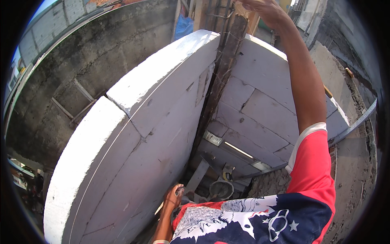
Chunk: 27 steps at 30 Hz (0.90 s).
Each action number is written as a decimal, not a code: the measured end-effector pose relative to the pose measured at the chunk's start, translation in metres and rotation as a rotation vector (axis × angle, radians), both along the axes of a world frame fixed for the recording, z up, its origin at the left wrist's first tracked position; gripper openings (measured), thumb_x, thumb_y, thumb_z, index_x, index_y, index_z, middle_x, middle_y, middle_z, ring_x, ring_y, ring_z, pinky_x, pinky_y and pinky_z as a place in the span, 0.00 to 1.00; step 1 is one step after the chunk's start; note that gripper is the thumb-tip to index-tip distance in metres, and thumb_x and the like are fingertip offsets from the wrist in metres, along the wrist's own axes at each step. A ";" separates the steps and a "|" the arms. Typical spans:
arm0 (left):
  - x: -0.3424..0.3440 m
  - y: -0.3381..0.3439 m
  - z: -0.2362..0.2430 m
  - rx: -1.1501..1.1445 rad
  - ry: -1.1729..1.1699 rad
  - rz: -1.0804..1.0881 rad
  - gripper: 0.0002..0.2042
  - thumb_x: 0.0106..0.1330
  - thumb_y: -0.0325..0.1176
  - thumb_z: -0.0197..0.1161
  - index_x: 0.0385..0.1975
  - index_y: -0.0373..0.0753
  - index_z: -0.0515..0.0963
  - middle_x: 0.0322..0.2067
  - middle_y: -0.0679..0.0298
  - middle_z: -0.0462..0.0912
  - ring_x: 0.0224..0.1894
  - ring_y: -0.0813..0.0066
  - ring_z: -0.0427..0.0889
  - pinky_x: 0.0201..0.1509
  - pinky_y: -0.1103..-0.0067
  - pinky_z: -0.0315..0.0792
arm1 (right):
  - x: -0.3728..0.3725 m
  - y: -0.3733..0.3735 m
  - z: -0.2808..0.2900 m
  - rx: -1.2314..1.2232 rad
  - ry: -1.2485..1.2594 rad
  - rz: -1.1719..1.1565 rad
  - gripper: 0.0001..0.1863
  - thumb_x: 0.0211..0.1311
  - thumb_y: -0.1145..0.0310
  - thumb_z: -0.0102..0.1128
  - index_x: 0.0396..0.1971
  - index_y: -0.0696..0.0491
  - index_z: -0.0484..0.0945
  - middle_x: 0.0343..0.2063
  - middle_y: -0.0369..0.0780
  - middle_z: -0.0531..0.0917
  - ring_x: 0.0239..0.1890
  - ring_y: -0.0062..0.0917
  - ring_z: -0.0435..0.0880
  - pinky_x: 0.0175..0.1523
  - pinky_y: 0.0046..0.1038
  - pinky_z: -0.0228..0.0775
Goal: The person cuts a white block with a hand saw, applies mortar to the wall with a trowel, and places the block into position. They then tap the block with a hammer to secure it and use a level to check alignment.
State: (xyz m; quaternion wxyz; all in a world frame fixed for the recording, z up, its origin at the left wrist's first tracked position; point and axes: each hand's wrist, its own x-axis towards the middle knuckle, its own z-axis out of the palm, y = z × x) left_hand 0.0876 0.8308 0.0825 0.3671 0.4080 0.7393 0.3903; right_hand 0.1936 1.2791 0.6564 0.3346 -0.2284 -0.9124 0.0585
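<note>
My right arm reaches up to the top edge of the view, where my right hand (262,9) is partly cut off. Its fingers bend over a tangle of tan string (242,13), with thin strands hanging beside the dark upright post (219,81). Low in the middle, my left hand (174,196) is closed close to the foot of the left white block wall (162,134); what it holds, if anything, is too small to make out. A thin line (109,148) runs along that wall's upper edge.
Another block wall (260,97) meets the post on the right. Below stand a round bucket (221,189) and a handsaw (227,172) with a yellow-and-black handle. A weathered grey wall (118,53) rises behind on the left, with a wooden frame (75,101) against it. A blue plastic sheet (184,27) hangs near the post.
</note>
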 end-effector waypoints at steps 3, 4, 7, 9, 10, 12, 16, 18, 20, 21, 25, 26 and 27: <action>-0.003 -0.010 -0.007 0.012 0.014 0.086 0.17 0.74 0.40 0.62 0.56 0.37 0.82 0.51 0.50 0.87 0.54 0.55 0.87 0.61 0.67 0.77 | -0.008 -0.048 0.015 -0.060 0.009 -0.088 0.22 0.76 0.55 0.58 0.62 0.50 0.81 0.58 0.42 0.83 0.56 0.29 0.82 0.63 0.33 0.74; -0.001 -0.009 -0.014 0.036 0.009 0.090 0.17 0.74 0.41 0.62 0.56 0.37 0.82 0.50 0.51 0.88 0.53 0.55 0.87 0.60 0.66 0.77 | 0.008 -0.026 0.022 -0.078 0.041 -0.083 0.21 0.76 0.56 0.58 0.61 0.51 0.80 0.55 0.40 0.83 0.53 0.28 0.82 0.61 0.32 0.74; -0.002 0.003 -0.003 -0.015 0.103 -0.017 0.17 0.73 0.41 0.62 0.55 0.37 0.82 0.49 0.50 0.88 0.52 0.55 0.87 0.58 0.67 0.78 | 0.099 0.139 0.070 -0.244 0.281 -0.094 0.21 0.75 0.58 0.61 0.60 0.54 0.78 0.46 0.36 0.82 0.47 0.22 0.81 0.56 0.27 0.74; -0.004 -0.001 -0.005 0.000 0.041 -0.013 0.18 0.73 0.40 0.63 0.55 0.37 0.82 0.49 0.50 0.88 0.50 0.55 0.88 0.57 0.67 0.79 | 0.162 0.219 0.099 -0.293 0.471 -0.110 0.21 0.75 0.60 0.63 0.59 0.56 0.76 0.40 0.32 0.82 0.42 0.18 0.80 0.52 0.24 0.74; -0.007 -0.007 -0.002 -0.002 0.024 0.027 0.18 0.72 0.40 0.63 0.55 0.37 0.82 0.49 0.49 0.88 0.50 0.56 0.88 0.56 0.68 0.79 | 0.154 0.227 0.095 -0.244 0.518 -0.162 0.21 0.75 0.60 0.63 0.60 0.57 0.76 0.43 0.34 0.82 0.44 0.19 0.81 0.52 0.23 0.74; -0.012 -0.018 -0.001 0.002 0.005 0.080 0.18 0.72 0.40 0.63 0.56 0.36 0.82 0.48 0.49 0.88 0.50 0.56 0.88 0.56 0.68 0.79 | 0.146 0.229 0.076 -0.149 0.607 -0.294 0.23 0.76 0.60 0.62 0.61 0.59 0.76 0.48 0.36 0.83 0.49 0.20 0.81 0.54 0.21 0.75; -0.015 -0.026 0.016 -0.099 -0.067 0.141 0.19 0.72 0.40 0.64 0.57 0.36 0.81 0.49 0.48 0.88 0.50 0.57 0.88 0.56 0.68 0.80 | 0.152 0.232 0.056 -0.345 0.572 -0.152 0.24 0.74 0.63 0.63 0.63 0.61 0.77 0.55 0.46 0.84 0.58 0.30 0.83 0.64 0.30 0.75; -0.018 -0.031 0.023 -0.142 -0.050 0.123 0.19 0.73 0.39 0.63 0.58 0.35 0.81 0.50 0.48 0.87 0.51 0.57 0.88 0.57 0.68 0.79 | 0.114 0.217 0.053 -0.284 0.436 -0.102 0.23 0.76 0.64 0.60 0.64 0.60 0.75 0.58 0.45 0.82 0.63 0.29 0.79 0.67 0.30 0.73; -0.022 -0.031 0.024 -0.167 -0.031 0.100 0.19 0.73 0.39 0.63 0.58 0.35 0.81 0.51 0.48 0.87 0.53 0.57 0.87 0.58 0.68 0.79 | 0.082 0.200 0.056 0.013 0.247 -0.084 0.23 0.75 0.66 0.58 0.66 0.57 0.74 0.60 0.44 0.81 0.66 0.30 0.77 0.68 0.32 0.72; -0.022 -0.033 0.021 -0.168 -0.023 0.099 0.19 0.73 0.39 0.63 0.58 0.35 0.80 0.52 0.48 0.87 0.53 0.57 0.87 0.58 0.68 0.79 | 0.066 0.191 0.058 0.250 0.115 -0.099 0.23 0.74 0.67 0.58 0.66 0.55 0.75 0.60 0.45 0.82 0.66 0.32 0.78 0.68 0.34 0.73; -0.025 -0.032 0.047 -0.200 -0.092 0.204 0.19 0.74 0.39 0.63 0.59 0.36 0.80 0.53 0.49 0.87 0.55 0.58 0.87 0.60 0.69 0.78 | 0.026 0.142 0.045 0.782 -0.429 -0.465 0.22 0.66 0.72 0.60 0.60 0.51 0.81 0.56 0.46 0.85 0.60 0.40 0.83 0.64 0.40 0.77; -0.028 -0.037 0.026 -0.136 -0.078 0.213 0.19 0.73 0.38 0.64 0.59 0.36 0.80 0.52 0.50 0.87 0.55 0.59 0.87 0.60 0.70 0.78 | 0.029 0.119 0.050 0.621 -0.628 -0.717 0.21 0.65 0.72 0.60 0.58 0.50 0.83 0.55 0.46 0.86 0.58 0.40 0.85 0.62 0.40 0.78; -0.028 -0.038 0.019 -0.124 -0.096 0.205 0.19 0.73 0.38 0.64 0.59 0.36 0.80 0.52 0.50 0.87 0.55 0.60 0.87 0.59 0.70 0.78 | 0.033 0.103 0.055 0.448 -0.828 -0.973 0.20 0.64 0.73 0.61 0.56 0.49 0.84 0.54 0.45 0.86 0.57 0.40 0.86 0.60 0.40 0.79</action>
